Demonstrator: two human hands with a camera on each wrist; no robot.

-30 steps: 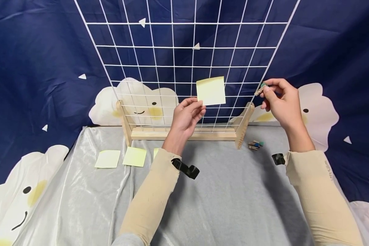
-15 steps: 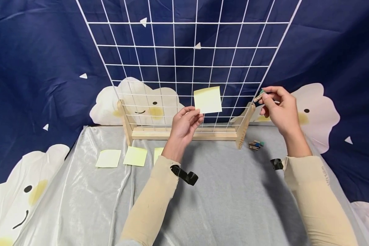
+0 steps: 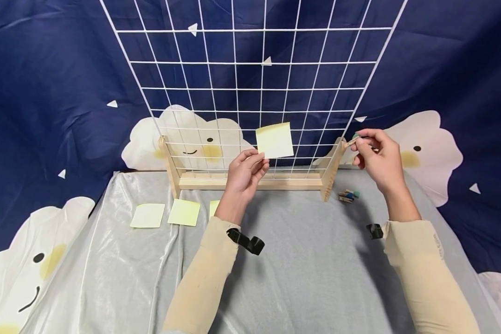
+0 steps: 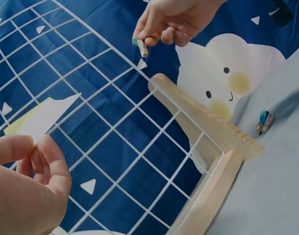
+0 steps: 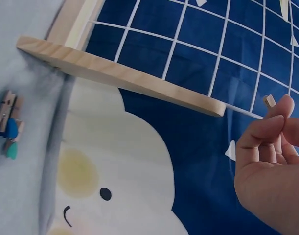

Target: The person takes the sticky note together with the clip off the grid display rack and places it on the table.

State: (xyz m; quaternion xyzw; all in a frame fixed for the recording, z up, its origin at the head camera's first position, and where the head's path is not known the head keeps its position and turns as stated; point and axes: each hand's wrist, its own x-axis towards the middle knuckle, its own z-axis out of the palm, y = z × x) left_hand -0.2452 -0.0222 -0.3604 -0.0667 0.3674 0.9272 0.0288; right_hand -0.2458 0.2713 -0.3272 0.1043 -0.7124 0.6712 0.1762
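In the head view my left hand [image 3: 245, 174] pinches a pale yellow sticky note [image 3: 275, 140] by its lower left corner, in front of the white wire grid [image 3: 236, 88]. The left wrist view shows the note [image 4: 51, 113] nearly edge-on between thumb and fingers. My right hand [image 3: 382, 160] pinches a small wooden clothespin [image 3: 351, 141] with a green decoration, close to the grid's right side. From the right wrist only the clothespin's wooden tip [image 5: 269, 101] shows past the fingers.
A wooden stand [image 3: 250, 184] holds the grid upright. Several clothespins [image 3: 348, 196] lie right of it on the grey cloth [image 3: 309, 260]. To the left lie a sticky note [image 3: 148, 215], another note [image 3: 184, 212] and a third note [image 3: 214, 207], partly behind the left arm. A blue patterned curtain [image 3: 442, 83] hangs behind.
My left hand has lowered the sticky note and drawn it slightly left. My right hand has sunk a little with the clothespin. Both keep their hold.
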